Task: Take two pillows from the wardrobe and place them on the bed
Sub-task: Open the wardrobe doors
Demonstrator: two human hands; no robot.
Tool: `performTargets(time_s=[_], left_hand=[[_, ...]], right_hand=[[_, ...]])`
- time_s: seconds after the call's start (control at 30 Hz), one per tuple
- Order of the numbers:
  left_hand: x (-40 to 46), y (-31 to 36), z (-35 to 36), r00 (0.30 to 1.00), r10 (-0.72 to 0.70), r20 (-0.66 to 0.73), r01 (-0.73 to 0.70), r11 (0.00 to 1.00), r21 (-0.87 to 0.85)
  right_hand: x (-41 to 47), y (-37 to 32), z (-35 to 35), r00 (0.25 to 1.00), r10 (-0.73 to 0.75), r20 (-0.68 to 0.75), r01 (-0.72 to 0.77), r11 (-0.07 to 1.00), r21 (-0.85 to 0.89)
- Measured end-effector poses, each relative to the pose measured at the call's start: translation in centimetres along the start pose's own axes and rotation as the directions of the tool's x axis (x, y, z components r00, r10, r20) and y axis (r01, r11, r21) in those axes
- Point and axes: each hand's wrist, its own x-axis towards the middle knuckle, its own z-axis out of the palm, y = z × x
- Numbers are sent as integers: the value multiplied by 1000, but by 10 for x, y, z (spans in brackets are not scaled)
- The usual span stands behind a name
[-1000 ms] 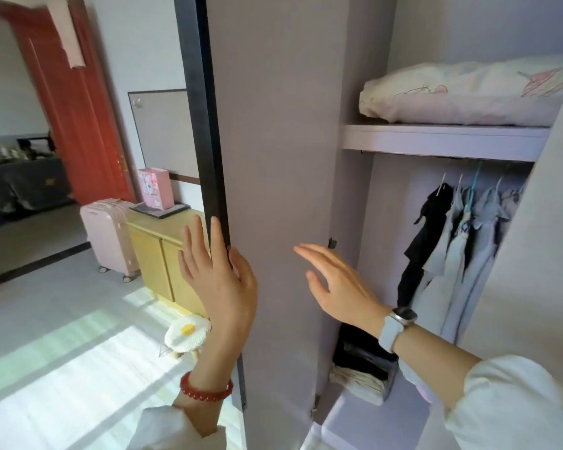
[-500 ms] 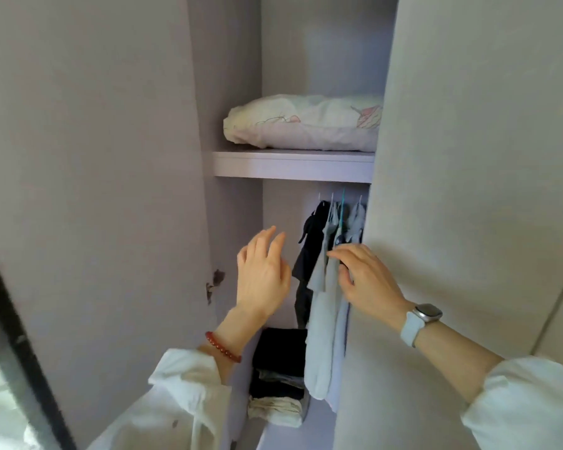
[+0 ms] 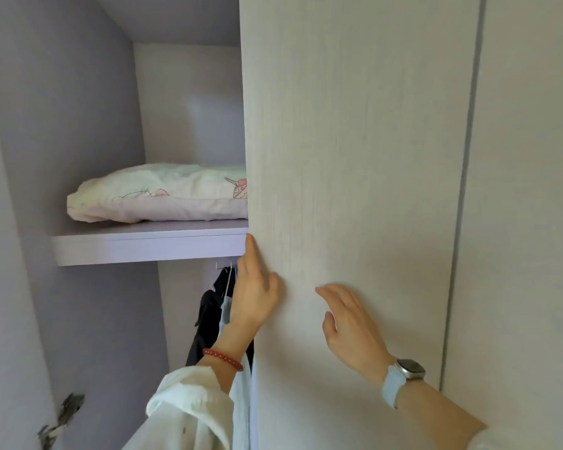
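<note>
Two stacked pillows (image 3: 156, 196) lie on the wardrobe's upper shelf (image 3: 143, 246): a cream one with pink cartoon prints over a pale pink one. Their right end is hidden behind the pale wood right-hand wardrobe door (image 3: 348, 157). My left hand (image 3: 254, 297) holds that door's left edge just below shelf height, fingers behind the edge and thumb on the front. My right hand (image 3: 351, 323), with a watch on its wrist, is spread open against the door's front face and holds nothing.
Dark and light clothes (image 3: 216, 316) hang on a rail under the shelf, just left of my left hand. The left door's inner face (image 3: 10, 287) with a hinge (image 3: 62, 414) bounds the opening. Another door panel (image 3: 527, 222) stands at far right.
The view has turned right and closer to the wardrobe. My left hand left the left door and took the right door's edge. My right hand slid from that edge onto the door's front.
</note>
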Motion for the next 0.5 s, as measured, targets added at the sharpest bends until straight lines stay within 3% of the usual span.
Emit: performTargets(time_s=[0.27,0.5], left_hand=[[-45,17,-27,999,36,24,-32,990,-140],[-110,63,-55,937,313,156,-232,890,-391]], right_hand=[[-40,-32,-8,998,46,-31,-43,996,78],[-101,-60,-38,968,122,-220,-66,967,247]])
